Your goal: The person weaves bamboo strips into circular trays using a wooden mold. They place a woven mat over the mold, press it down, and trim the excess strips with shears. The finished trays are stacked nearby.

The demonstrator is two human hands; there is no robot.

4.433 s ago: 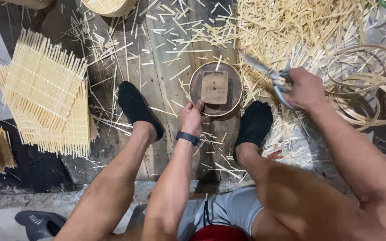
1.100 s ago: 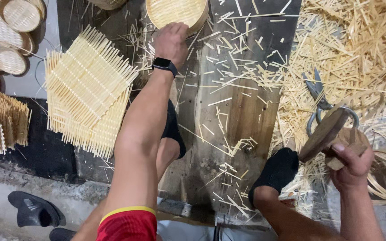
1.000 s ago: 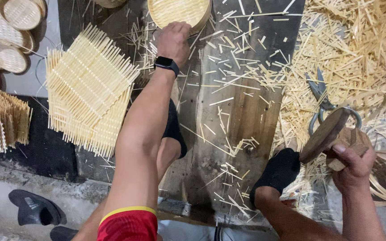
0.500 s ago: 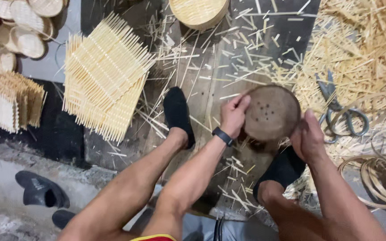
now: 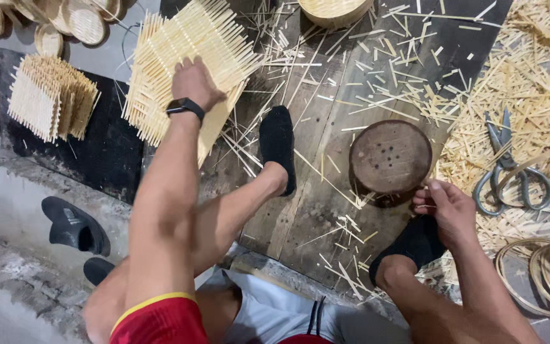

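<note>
Wooden boards (image 5: 316, 210), bamboo mats (image 5: 186, 57), scissors (image 5: 510, 172)
</note>
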